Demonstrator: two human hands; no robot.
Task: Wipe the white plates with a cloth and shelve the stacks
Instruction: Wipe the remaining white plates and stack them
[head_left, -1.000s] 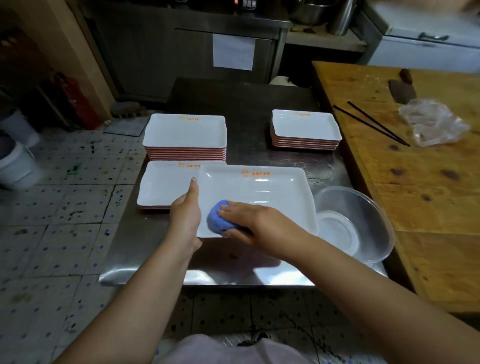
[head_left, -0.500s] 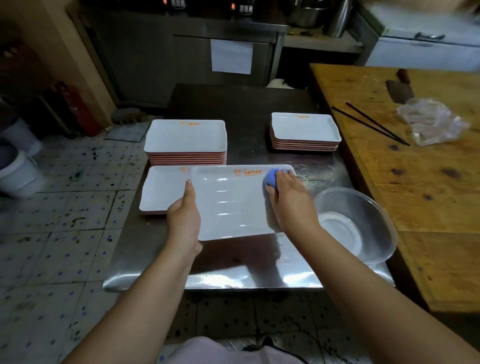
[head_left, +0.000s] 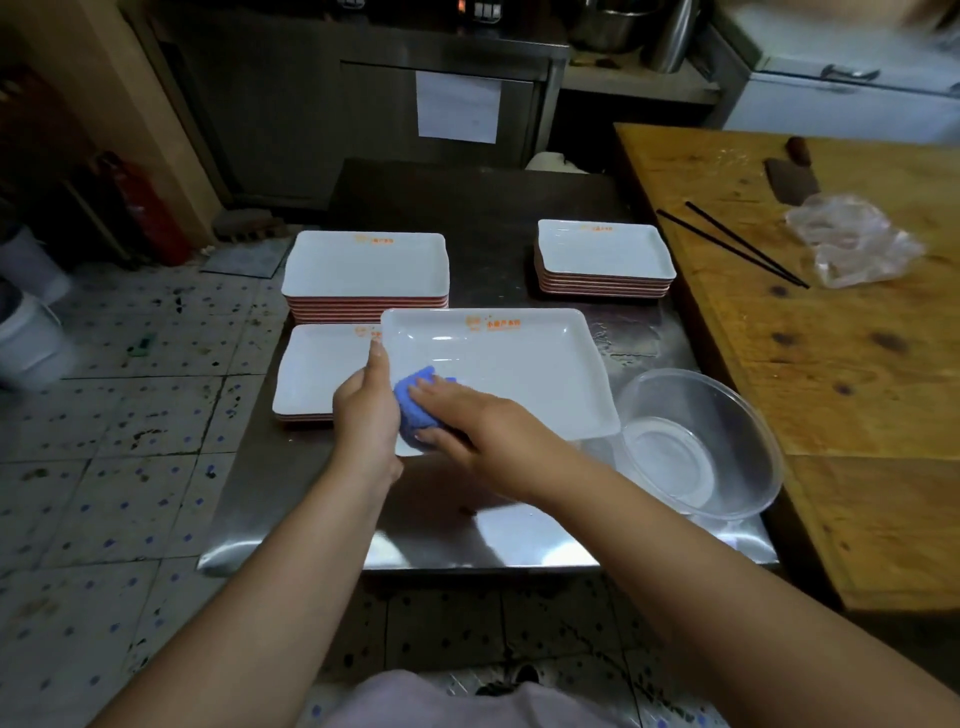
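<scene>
the left hand (head_left: 366, 410) is gripping the near left edge of a white plate (head_left: 509, 374), thumb lying up along its rim and the fingers curled under it. the right hand (head_left: 467, 421) is pressing a blue cloth (head_left: 415, 408) onto the near left corner of that plate, fingers bent over the wad and holding it down. the cloth is sitting right beside the left hand, touching or nearly so.

the plate is lying over the front middle of a steel table (head_left: 467, 540), its left edge overlapping a low stack (head_left: 317, 374) of like plates. whether it is resting on the table or being held a little above it, i cannot tell. a taller stack (head_left: 363, 270) is sitting just behind the low one, and a third stack (head_left: 602, 257) is standing at the back right of the table, well apart from the other two. all the plates are showing orange print on the far rim and reddish edges in the piles.

a clear bowl (head_left: 696, 441) is sitting just to the right of the plate at the table's front right corner. a wooden bench (head_left: 857, 415) is standing against the table's right side, carrying black chopsticks (head_left: 737, 244), a crumpled plastic bag (head_left: 852, 239) and a cleaver (head_left: 792, 176).
</scene>
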